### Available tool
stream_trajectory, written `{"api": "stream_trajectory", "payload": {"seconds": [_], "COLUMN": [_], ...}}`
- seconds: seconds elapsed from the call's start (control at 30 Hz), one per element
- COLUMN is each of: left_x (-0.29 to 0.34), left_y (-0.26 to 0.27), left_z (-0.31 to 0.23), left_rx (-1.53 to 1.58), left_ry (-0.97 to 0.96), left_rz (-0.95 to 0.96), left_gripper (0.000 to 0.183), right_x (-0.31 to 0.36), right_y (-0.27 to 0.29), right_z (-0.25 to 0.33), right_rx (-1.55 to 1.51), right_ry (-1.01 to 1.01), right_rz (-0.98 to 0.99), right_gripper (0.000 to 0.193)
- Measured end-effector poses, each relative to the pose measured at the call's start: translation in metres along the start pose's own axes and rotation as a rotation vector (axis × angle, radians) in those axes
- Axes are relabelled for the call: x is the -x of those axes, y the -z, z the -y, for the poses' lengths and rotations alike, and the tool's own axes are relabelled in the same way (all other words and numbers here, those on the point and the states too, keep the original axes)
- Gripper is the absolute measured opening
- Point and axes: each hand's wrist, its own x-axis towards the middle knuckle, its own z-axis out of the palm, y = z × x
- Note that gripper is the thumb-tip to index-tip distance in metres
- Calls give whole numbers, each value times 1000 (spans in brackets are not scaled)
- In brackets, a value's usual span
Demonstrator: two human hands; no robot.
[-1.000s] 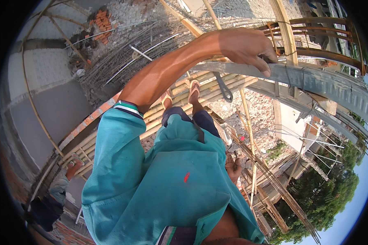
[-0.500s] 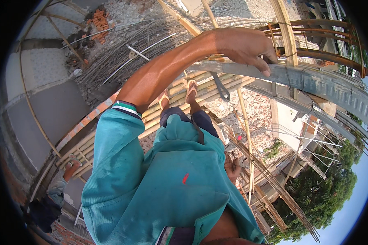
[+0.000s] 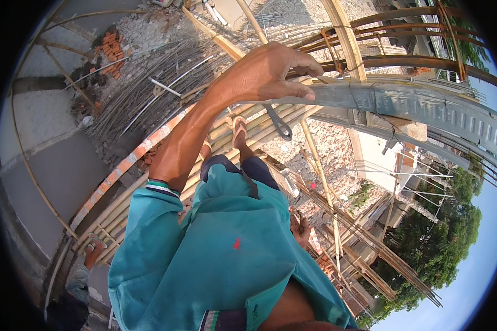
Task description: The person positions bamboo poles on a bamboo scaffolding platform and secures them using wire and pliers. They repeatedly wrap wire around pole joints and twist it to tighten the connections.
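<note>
My left hand (image 3: 270,71) reaches across at the top, over the edge of a long grey metal channel (image 3: 364,97). Its thumb lies along the near face, and its fingers point over the far side. A gap shows between thumb and fingers. Just below this hand, a dark grey tool handle with a looped end (image 3: 279,122) sticks out from under the channel. My right hand (image 3: 300,229) hangs low beside my right thigh, partly hidden by the teal shirt (image 3: 221,237). Its fingers are too small and shaded to read.
My sandalled feet (image 3: 239,131) stand on bamboo poles (image 3: 292,117) above rubble (image 3: 309,157). An upright timber (image 3: 345,38) and rusty rebar (image 3: 403,62) stand beyond the channel. Another person's leg (image 3: 94,254) shows at lower left. Bundled rods (image 3: 381,251) slant at right.
My left hand has moved left along the channel, and its thumb and fingers look wider apart. The whole view has shifted slightly. My right hand stays low by my side.
</note>
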Motion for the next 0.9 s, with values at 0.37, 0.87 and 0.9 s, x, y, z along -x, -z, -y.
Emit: {"api": "stream_trajectory", "payload": {"seconds": [0.37,0.87,0.9], "left_x": [25,18,17], "left_y": [-63,-61,-61], "left_z": [-17,-33,-35], "left_rx": [-4,111,154], "left_ry": [65,-18,-27], "left_rz": [-324,-379,-384], "left_gripper": [58,61,61], "right_x": [4,3,2], "right_y": [27,23,27], "right_z": [-10,-55,-62], "right_rx": [151,-151,121], "right_ry": [2,85,177], "right_rz": [-176,-242,-210], "right_gripper": [48,45,44]}}
